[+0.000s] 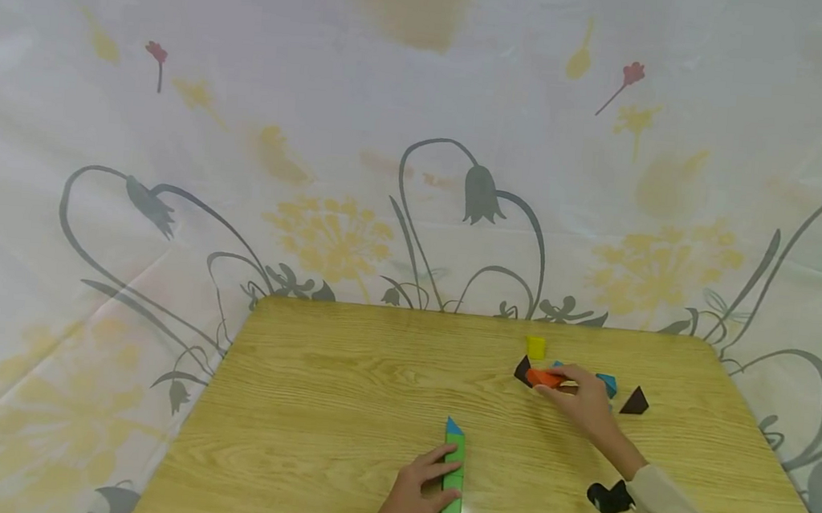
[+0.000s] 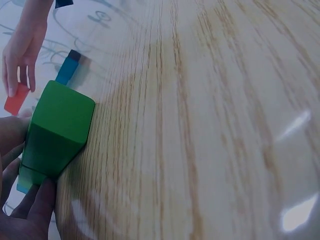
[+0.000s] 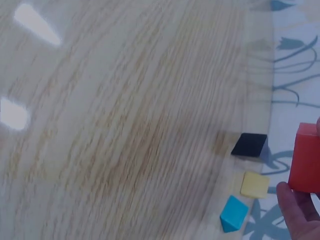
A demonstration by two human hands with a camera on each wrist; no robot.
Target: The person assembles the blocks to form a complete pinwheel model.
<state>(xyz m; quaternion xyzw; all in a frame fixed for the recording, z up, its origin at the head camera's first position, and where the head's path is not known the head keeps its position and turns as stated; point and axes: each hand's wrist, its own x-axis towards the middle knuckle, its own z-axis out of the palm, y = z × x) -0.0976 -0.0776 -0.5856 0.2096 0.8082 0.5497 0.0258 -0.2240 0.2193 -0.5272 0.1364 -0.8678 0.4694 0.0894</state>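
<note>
In the head view, a row of green blocks (image 1: pixel 452 489) topped by a blue triangular block (image 1: pixel 453 426) lies near the table's front. My left hand (image 1: pixel 410 490) holds the row from the left, fingers across it and thumb near its lower end. The left wrist view shows a green block (image 2: pixel 62 107) close up, with fingers round its side. Farther back on the right, my right hand (image 1: pixel 584 401) pinches a red block (image 1: pixel 541 378) between thumb and fingers. In the right wrist view the red block (image 3: pixel 305 160) appears raised; the right edge cuts it off.
Around the right hand are a yellow block (image 1: pixel 536 347), a black triangular block (image 1: pixel 523 369), a blue block (image 1: pixel 607 384) and a dark triangular block (image 1: pixel 635 401). A black device (image 1: pixel 609 498) shows beside the right sleeve. Flower-printed cloth (image 1: pixel 349 123) hangs behind the wooden table (image 1: pixel 311 426).
</note>
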